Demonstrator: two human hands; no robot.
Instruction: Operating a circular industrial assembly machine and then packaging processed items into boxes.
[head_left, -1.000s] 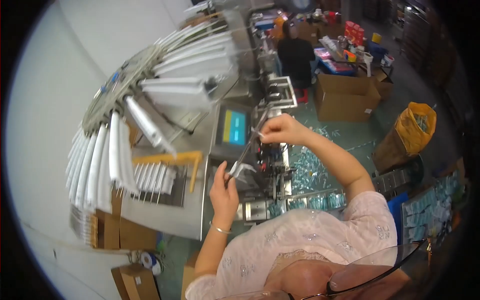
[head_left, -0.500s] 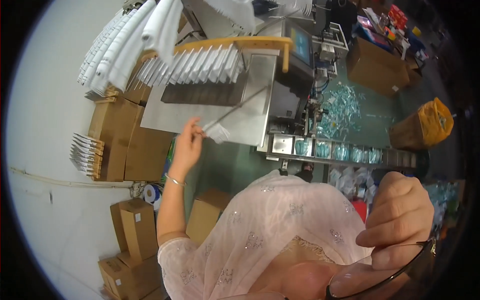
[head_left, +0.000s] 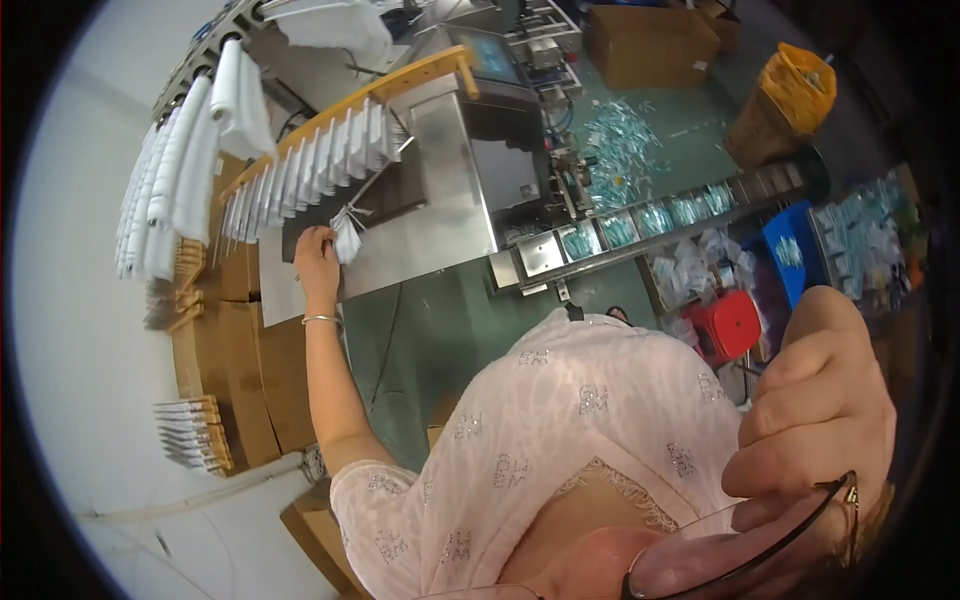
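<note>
At the steel machine (head_left: 440, 200), on its sloped front plate, the person's left hand (head_left: 318, 255) was extended w/ the arm nearly straight. Fingers (head_left: 330, 240) were pinched narrow on a small bunch of white sachets (head_left: 349, 236), held fanned out just right of the hand and resting against the plate. A thin metal bangle (head_left: 321, 319) sat on the wrist below the hand.

Directly above the hand, along the machine's upper edge, ran a yellow rail (head_left: 400, 82) w/ a row of white sachet strips (head_left: 320, 165) hanging from it; the held bunch sat just under the row's lower ends. Left of the machine, more white strips (head_left: 165, 180) hung in a curved bank, and brown cartons (head_left: 250, 380) were stacked below them.

Right hand (head_left: 815, 400) was far from the machine, raised close to the camera at lower right. Fingers were curled tight around the arm of a pair of glasses (head_left: 740, 550), thumb and forefinger closed on the frame.

Right of the machine, a conveyor (head_left: 650, 225) carried pockets of blue-white packets; more packets were scattered on the green floor (head_left: 440, 330) behind it. A red stool (head_left: 728, 325) stood near the conveyor's front side, an orange bag (head_left: 790, 100) well beyond it. Touchscreen (head_left: 497, 55) sat on top of the machine; display content not legible.
</note>
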